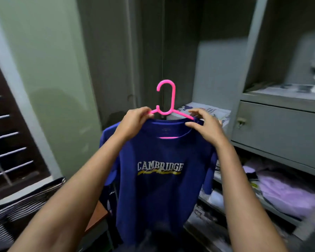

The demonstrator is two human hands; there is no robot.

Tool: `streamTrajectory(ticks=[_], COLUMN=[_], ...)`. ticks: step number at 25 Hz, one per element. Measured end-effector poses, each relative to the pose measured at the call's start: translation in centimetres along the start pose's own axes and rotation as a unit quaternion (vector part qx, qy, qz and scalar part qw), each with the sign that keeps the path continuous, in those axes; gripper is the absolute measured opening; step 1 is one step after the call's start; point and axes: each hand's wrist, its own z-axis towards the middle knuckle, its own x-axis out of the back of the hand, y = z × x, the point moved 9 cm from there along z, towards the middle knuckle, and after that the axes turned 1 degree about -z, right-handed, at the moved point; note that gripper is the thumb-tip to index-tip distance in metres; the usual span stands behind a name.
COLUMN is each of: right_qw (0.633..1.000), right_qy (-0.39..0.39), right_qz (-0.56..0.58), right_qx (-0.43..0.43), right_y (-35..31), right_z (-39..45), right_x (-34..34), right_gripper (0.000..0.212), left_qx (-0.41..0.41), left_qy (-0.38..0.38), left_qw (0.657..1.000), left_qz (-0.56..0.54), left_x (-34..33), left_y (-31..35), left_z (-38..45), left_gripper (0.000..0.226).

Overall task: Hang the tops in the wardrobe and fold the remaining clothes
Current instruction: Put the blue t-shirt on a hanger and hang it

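Far left: a dark louvred window (5,135) is seen, with a striped fabric (22,206) bunched below it. Next right, a pale green wall (49,70), then the grey wardrobe door (109,60), which stands open. Open space is left between that door edge and the shelf unit; the dark hanging bay (180,51) behind the hook is seen unobstructed at this height.

Centre: a blue Cambridge T-shirt (160,193) is held up in front of the bay on a pink plastic hanger (166,99). The shirt's long axis runs vertical, collar up, hem down out of frame, printed front facing the camera. The hanger bar runs left-right inside the neckline; the hook points up with its opening to the left. The hook is not engaged on anything visible.

The left hand (135,122) is curled around the hanger's left arm and the collar there. The right hand (205,128) pinches the collar edge at the hanger's right arm, fingers partly spread, thumb under the fabric.

Right: the wardrobe shelf unit (273,146) sits close beside the shirt's right sleeve. A closed grey drawer (284,128) with a small handle is above; lilac folded clothes (287,193) are stacked on the shelf below. Upper-right shelf contents are blurred and cannot be identified.
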Motion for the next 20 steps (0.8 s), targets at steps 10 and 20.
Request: streamTrajectory(ticks=[10,20], right_qw=[0.923,0.677], right_qy=[0.221,0.489], right_qz=[-0.254,-0.471], right_qx=[-0.187,-0.285], right_y=[7.9,-6.0], right_z=[-1.1,-7.6], right_x=[9.3,21.8], right_gripper=[0.028,0.032], left_qx=[-0.197,-0.261], left_qy=[-0.083,0.019], left_qw=[0.965,0.941], left_qz=[-0.154,-0.215], left_x=[-12.1,-11.3], left_y=[5.1,16.2], left_z=[15.1,21.7], left_gripper=[0.021,0.031])
